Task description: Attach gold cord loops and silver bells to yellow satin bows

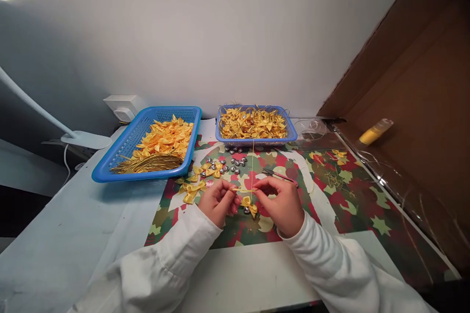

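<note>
My left hand and my right hand meet over a leaf-patterned mat. Both pinch a thin gold thread stretched between them, and one end of it rises straight up. A small yellow satin bow with a silver bell hangs from the thread between my hands. Loose yellow bows and several silver bells lie on the mat just beyond my fingers. Small scissors with a pink handle lie past my right hand.
A large blue basket at the left holds yellow bows and a bundle of gold threads. A smaller blue basket at the back holds bows with threads. A brown cardboard wall rises at the right; a lamp arm stands at the left.
</note>
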Available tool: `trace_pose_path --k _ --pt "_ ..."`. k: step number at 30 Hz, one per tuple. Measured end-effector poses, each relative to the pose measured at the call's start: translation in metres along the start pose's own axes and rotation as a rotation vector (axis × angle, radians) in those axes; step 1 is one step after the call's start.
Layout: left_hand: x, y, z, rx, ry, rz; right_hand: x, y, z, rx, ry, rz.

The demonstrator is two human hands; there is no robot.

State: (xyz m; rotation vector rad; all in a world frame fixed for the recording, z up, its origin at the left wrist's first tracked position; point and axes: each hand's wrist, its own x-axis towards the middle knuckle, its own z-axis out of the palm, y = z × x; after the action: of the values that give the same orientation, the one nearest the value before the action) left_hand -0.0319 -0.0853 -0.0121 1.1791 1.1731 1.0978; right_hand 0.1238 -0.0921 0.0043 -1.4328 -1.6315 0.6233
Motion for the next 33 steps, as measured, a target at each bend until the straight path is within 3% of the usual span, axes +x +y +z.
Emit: trace_pose_path --k 5,14,16,21,26,33 --pt "-0.006 -0.002 -0.002 -0.005 -0.185 0.086 -0.002 0.001 0.005 0.636 -0.005 0.351" --pt "-0.012 -0.002 -0.007 0.193 -0.337 0.319 -0.007 -0.003 0.004 1.011 -0.113 0.742" --pt "-0.014 -0.001 -0.003 0.198 -0.299 0.332 -0.009 -0.003 0.005 1.028 -0.086 0.757" --pt "-0.019 0.007 0.007 0.237 -0.035 0.265 -0.012 -0.001 0.008 0.998 -0.033 0.713" --pt "-0.018 0.013 0.006 0.373 -0.060 0.319 -0.017 -0.003 0.010 0.946 -0.066 0.641" --pt "-0.015 0.011 -0.003 0.467 -0.097 0.512 -0.016 -0.008 0.008 0.886 -0.022 0.541"
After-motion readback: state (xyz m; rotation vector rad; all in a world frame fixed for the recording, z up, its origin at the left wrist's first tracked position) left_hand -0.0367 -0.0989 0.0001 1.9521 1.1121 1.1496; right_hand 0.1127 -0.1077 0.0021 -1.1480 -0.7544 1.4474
